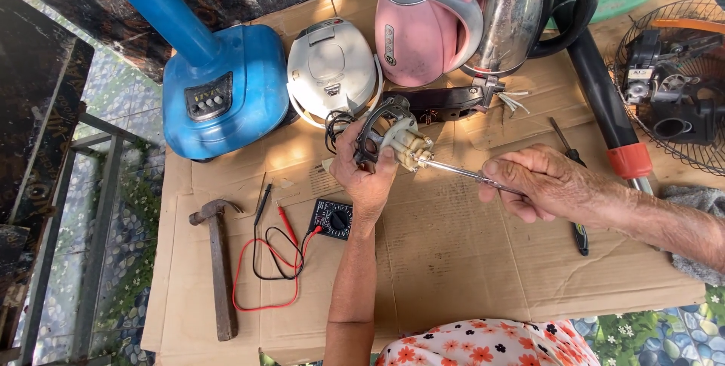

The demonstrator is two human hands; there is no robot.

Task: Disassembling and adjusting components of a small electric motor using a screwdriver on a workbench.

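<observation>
Motor unit [393,139], stripped out with its black wires trailing, sits clutched in the left hand [366,177] above the cardboard-covered counter [453,260]. From three o'clock, the right hand [540,185] pinches a screwdriver [461,173], tip at the housing; fasteners look partly undone, dismantling unfinished.

On the tabletop [453,275], a hammer [219,260] lies at the left, with a multimeter [332,219] to its right. Behind them stand a fan base [226,94], a rice cooker [332,71] and two kettles [423,22], left to right. A fan cage [672,71] sits far right.
</observation>
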